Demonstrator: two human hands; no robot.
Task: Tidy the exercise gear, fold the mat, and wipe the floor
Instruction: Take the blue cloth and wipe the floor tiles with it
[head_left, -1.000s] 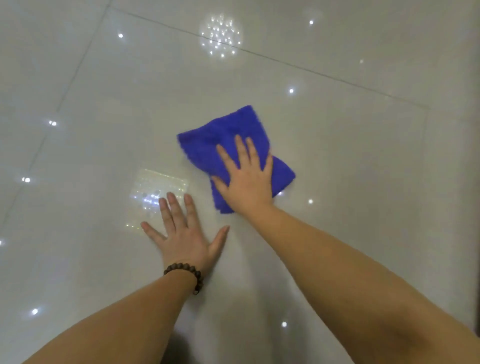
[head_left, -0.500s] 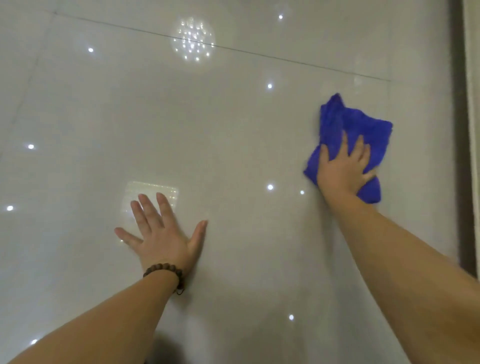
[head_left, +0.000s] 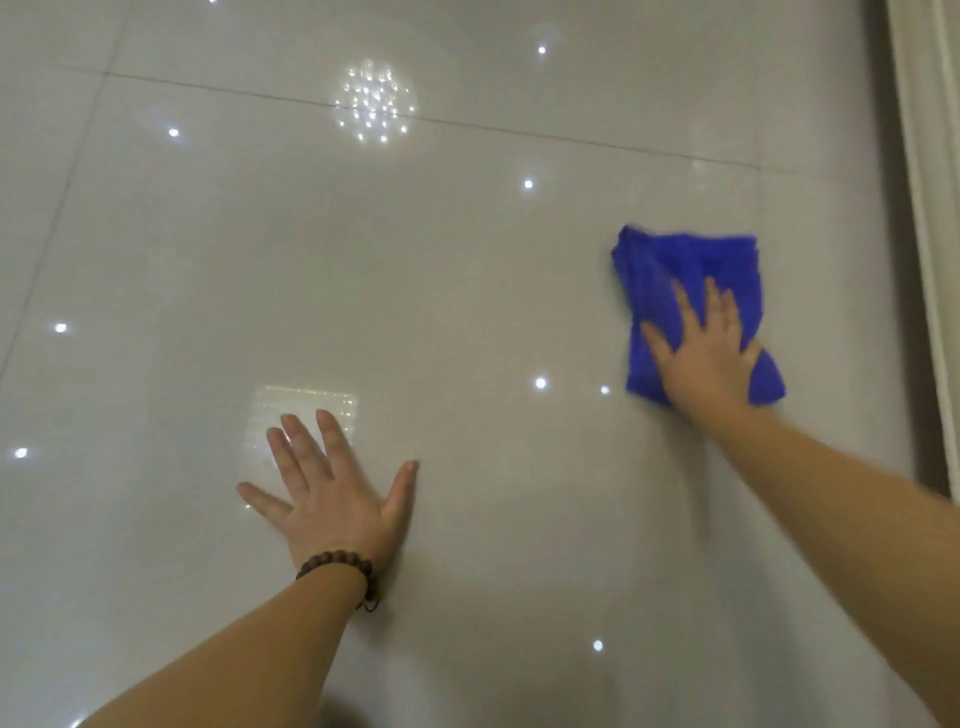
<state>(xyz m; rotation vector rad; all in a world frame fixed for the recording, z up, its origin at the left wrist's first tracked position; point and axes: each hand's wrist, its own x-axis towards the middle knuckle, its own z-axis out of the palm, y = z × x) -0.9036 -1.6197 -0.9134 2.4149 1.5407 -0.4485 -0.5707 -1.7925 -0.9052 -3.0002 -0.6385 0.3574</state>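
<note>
A crumpled blue cloth (head_left: 675, 275) lies on the glossy pale tiled floor (head_left: 467, 270) at the right. My right hand (head_left: 701, 353) presses flat on the cloth's near half, fingers spread, covering its lower middle. My left hand (head_left: 332, 493) rests flat on the bare floor at lower left, fingers apart, holding nothing; a dark bead bracelet (head_left: 337, 566) sits on its wrist.
A dark strip and a pale skirting or door frame (head_left: 930, 260) run along the right edge, close to the cloth. A grout line (head_left: 519, 130) crosses the floor at the back. Ceiling lights reflect in the tiles.
My right hand has swept the cloth from the middle of the floor to the right, near the wall edge. My left hand has stayed planted on the floor.
</note>
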